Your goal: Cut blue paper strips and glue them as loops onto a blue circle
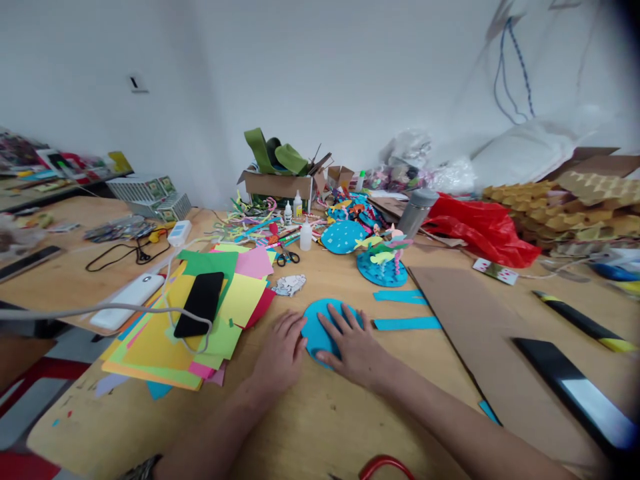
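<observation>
A round blue disc [316, 319] lies flat on the wooden table in front of me. My right hand [354, 347] rests palm down on it with its fingers spread. My left hand [281, 350] is at the disc's left edge, fingers loosely bent and close together, thumb slightly apart; nothing shows in its grasp. Two groups of blue paper strips [407, 324] lie just right of the disc. Beyond my left hand is a white paper cutout with dark line drawing [289, 285]. Black-handled scissors [289, 257] lie farther back.
Coloured paper sheets [240, 300] bearing a black phone [200, 305] are at left, crossed by a pale cable. A blue disc with paper fish [383, 268], a glue bottle [305, 237] and a grey flask [417, 212] stand behind. Cardboard [480, 333] lies right; a red handle [385, 461] is near me.
</observation>
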The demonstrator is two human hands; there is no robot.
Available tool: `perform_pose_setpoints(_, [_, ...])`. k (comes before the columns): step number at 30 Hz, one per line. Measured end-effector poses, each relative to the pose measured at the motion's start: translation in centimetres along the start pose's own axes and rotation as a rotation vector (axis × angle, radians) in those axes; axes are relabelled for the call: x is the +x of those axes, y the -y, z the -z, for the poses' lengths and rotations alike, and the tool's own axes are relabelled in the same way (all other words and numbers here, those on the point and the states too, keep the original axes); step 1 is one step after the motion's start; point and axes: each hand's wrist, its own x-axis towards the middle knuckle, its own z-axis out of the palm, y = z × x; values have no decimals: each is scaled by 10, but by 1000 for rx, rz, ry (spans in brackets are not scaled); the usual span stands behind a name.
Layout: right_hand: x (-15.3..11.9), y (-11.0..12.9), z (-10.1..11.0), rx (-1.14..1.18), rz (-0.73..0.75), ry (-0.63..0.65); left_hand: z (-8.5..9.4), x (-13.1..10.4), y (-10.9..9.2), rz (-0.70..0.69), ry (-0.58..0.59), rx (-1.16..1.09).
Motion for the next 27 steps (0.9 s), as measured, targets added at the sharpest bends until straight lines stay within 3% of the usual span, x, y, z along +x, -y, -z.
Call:
perform_pose_setpoints(4, [-38,22,-5,45,101,78,-1,-1,1,-34,-20,13])
perform_pose_setpoints(9, [-65,40,-11,117,85,193,-6,-3,3,-132,-29,-17])
perform_pose_setpoints(19, [-78,33,-16,250,107,113,-11,-2,10,-195,-26,-30])
perform_pose_setpoints(27, [-71,25,3,237,138,133,-7,-3,4,-149,-11,-66])
